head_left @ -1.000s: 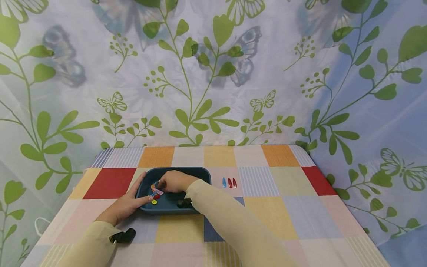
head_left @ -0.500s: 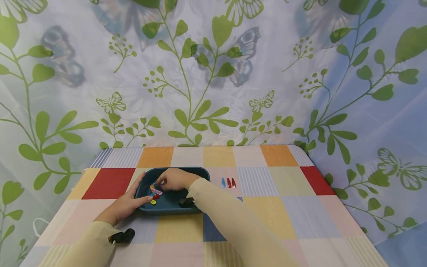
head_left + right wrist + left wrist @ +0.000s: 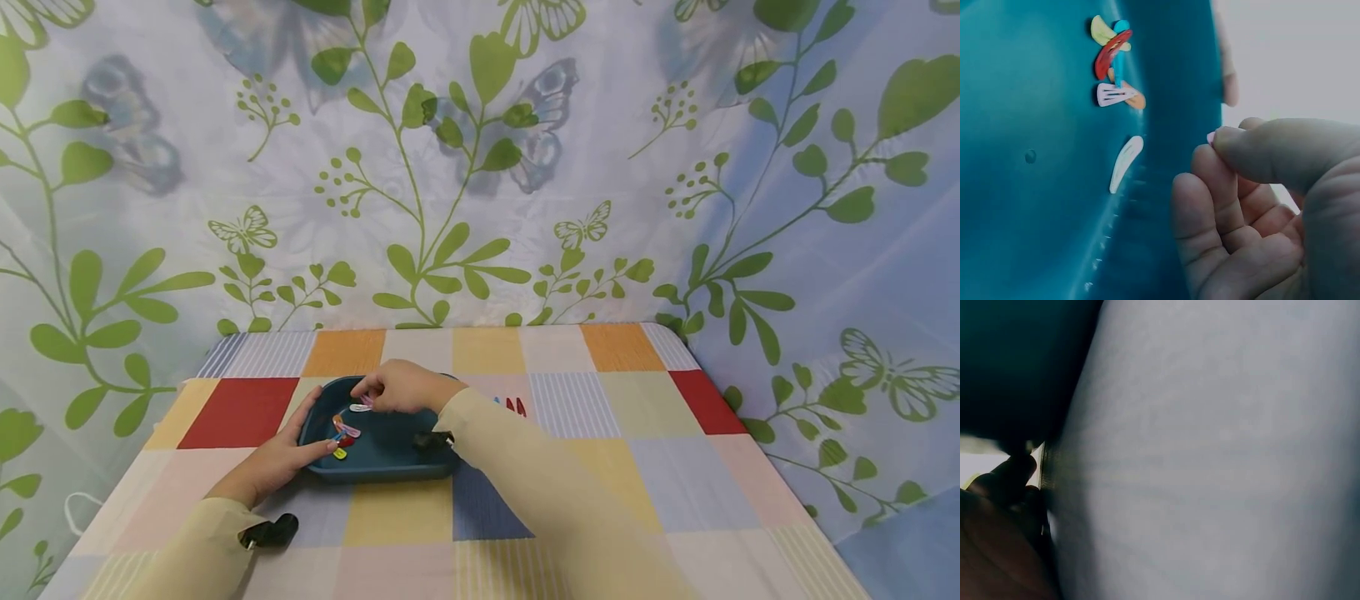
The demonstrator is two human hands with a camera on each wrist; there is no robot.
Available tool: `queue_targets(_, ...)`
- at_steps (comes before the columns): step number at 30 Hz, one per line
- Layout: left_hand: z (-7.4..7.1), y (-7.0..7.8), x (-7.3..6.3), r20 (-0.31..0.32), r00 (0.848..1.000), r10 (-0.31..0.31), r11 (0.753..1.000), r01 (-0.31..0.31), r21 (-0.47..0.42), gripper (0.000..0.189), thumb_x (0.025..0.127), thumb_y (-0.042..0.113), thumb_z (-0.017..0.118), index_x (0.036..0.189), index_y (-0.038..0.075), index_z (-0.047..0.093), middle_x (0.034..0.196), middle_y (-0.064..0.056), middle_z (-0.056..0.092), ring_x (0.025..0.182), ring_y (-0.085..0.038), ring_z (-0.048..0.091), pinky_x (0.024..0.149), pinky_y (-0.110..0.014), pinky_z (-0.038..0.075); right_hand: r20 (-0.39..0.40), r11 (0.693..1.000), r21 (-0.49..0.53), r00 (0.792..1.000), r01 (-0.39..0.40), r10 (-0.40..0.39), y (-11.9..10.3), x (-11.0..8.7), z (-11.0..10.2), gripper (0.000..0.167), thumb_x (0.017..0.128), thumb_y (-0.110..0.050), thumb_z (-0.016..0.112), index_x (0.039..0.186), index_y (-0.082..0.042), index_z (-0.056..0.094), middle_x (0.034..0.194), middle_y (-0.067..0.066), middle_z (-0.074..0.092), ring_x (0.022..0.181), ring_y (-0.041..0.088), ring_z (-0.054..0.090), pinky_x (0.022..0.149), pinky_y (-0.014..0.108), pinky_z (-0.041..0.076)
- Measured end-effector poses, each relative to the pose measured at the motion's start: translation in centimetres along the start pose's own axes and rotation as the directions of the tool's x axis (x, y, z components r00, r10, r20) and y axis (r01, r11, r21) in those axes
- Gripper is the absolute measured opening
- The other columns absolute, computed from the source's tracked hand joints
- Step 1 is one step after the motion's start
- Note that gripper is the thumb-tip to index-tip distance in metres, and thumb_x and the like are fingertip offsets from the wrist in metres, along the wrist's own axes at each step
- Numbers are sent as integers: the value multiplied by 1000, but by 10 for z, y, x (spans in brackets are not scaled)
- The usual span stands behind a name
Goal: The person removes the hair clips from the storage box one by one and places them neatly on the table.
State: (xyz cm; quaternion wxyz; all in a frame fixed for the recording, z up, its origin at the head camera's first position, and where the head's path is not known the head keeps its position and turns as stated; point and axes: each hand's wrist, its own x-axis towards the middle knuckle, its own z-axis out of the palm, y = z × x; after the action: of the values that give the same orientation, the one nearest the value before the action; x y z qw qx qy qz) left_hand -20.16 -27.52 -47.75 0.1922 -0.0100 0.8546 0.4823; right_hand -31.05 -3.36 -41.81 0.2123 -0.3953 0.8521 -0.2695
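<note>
A dark teal tray [image 3: 390, 472] stands on the table. My left hand [image 3: 277, 462] lies against its left side, fingers straight along the wall and thumb at the near rim. My right hand [image 3: 405, 387], over the tray's far left part, pinches a small pink hair clip [image 3: 1210, 137] between thumb and index finger, most of it hidden by the fingertips. Below the hand in the tray lies a white snap clip [image 3: 1127, 164]. Several more clips overlap in a pile: a yellow clip [image 3: 1102, 31], a red clip [image 3: 1112, 55], a pale pink clip [image 3: 1113, 94], an orange clip and a blue one.
Right of the tray, two red clips [image 3: 515, 407] lie beside a blue clip [image 3: 497, 401], partly behind the right sleeve. A patchwork cloth [image 3: 577, 454] covers the table. A leaf-patterned curtain [image 3: 480, 167] hangs behind it. The left wrist view shows mostly pale cloth.
My right hand has lifted toward the tray's far rim with the pink clip, uncovering the white clip. My left hand stays at the tray's side. The view has shifted slightly.
</note>
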Motion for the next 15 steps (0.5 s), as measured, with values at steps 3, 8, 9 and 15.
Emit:
queue_targets(3,0,1,0,-3,1000,2,1000,-2,6,111,97,48,70,166,43,-16,175,-25,-5,154,-55,8,116,-80,28,-26,999,41,1000,11,-10,-1,-9,-7,37,102,-9,64,138,-11,71,70,-7,53,65,7,49,61,19,40)
queue_targets(8,0,0,0,-6,1000,14,1000,-14,10,111,97,47,71,166,43,-16,175,-24,-4,154,-54,9,115,-80,31,-83,993,114,996,21,-12,4,-25,-19,39,101,-9,67,139,-9,69,82,-3,62,77,8,57,67,19,45)
queue_targets(9,0,0,0,-5,1000,17,1000,-17,11,111,97,47,71,166,43,-16,175,-24,-4,154,-54,9,115,-79,32,-94,992,123,995,25,-13,5,-28,-22,39,101,-10,68,139,-8,69,87,-2,65,81,8,59,69,18,47)
queue_targets(15,-1,0,0,2,1000,21,1000,-21,7,111,97,46,71,167,41,-16,175,-25,-5,154,-56,10,114,-76,37,-145,984,177,989,11,15,14,-53,-38,41,102,-10,67,143,-10,67,130,11,74,108,12,69,81,19,56)
